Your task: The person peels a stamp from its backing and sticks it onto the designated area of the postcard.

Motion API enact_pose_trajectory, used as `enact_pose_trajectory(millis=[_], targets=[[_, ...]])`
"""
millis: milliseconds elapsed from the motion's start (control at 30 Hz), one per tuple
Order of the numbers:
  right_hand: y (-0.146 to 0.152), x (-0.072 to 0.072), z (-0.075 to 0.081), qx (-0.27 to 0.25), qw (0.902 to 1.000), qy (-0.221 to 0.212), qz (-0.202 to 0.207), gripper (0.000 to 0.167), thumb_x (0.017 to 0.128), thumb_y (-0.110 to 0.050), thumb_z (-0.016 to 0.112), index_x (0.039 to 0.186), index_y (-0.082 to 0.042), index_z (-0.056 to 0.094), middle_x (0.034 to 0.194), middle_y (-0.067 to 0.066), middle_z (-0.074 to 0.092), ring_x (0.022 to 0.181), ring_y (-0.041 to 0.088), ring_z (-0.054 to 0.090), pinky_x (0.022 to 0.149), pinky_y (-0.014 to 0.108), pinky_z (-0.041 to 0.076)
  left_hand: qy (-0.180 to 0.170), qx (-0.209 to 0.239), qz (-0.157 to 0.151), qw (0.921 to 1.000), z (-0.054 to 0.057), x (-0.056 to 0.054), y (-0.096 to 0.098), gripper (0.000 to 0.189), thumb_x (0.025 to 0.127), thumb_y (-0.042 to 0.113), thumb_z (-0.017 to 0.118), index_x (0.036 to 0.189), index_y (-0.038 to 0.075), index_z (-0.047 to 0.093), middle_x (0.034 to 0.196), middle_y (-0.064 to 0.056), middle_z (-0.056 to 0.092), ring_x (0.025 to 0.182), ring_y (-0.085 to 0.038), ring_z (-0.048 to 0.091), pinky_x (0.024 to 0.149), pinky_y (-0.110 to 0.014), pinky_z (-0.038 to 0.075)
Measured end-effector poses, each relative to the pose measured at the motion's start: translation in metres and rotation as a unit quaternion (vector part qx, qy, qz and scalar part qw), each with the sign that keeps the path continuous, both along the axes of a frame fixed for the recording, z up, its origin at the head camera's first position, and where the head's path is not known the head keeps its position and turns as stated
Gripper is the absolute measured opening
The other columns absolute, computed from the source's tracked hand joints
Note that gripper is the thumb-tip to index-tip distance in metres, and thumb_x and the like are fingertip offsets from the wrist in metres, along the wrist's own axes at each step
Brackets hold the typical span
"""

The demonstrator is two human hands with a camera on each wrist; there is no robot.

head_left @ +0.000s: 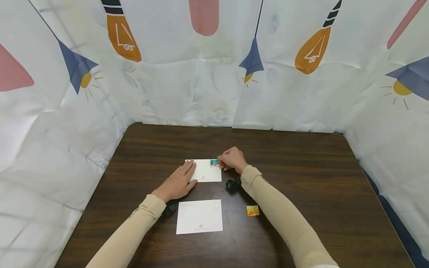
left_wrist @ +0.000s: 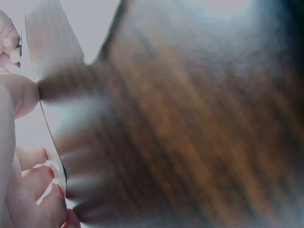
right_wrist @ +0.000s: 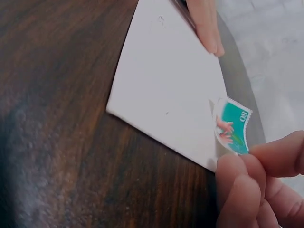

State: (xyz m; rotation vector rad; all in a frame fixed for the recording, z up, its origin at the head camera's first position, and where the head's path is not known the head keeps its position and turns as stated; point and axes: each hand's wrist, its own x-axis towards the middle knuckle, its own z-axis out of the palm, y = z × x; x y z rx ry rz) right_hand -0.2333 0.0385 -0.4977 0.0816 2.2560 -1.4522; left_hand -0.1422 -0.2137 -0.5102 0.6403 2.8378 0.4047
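In the head view my left hand (head_left: 177, 181) lies with straight fingers on the left part of a white postcard (head_left: 204, 175). My right hand (head_left: 232, 159), at the card's upper right corner, pinches a postage stamp (head_left: 214, 163) by its edge. The right wrist view shows the stamp (right_wrist: 232, 124) close: teal with pink flowers, perforated edges and "80", curved up over the card's corner. Thumb and fingertips (right_wrist: 275, 152) hold its lower edge. In the left wrist view, fingers (left_wrist: 38, 183) spread over the card, partly cut off by the frame.
Nearer the table's front lies a second white postcard (head_left: 199, 217) with printed code marks and a stamp box. A small yellow-orange stamp (head_left: 253, 210) lies to its right, beside my right sleeve (head_left: 285, 212). The dark wooden table (head_left: 301, 167) is enclosed by printed white cloth (head_left: 187, 93).
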Motion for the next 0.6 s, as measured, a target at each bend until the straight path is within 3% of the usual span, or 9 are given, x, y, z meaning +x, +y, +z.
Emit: enact_pose_trajectory(millis=[600], targets=[[-0.0045,-0.002,-0.0004,0.016,0.9997,0.0,-0.02,0.017,0.088,-0.014,0.07,0.075,-0.004,0.076,0.063,0.006,0.071,0.053,0.013,0.067,0.054,0.029,0.061,-0.009,-0.003,0.001,1.0,0.001,-0.0021,0.0009,0.07,0.108,0.034,0.051,0.161,-0.004,0.026,0.172,-0.023,0.021,0.161,-0.04,0.022,0.129,-0.058,0.026]])
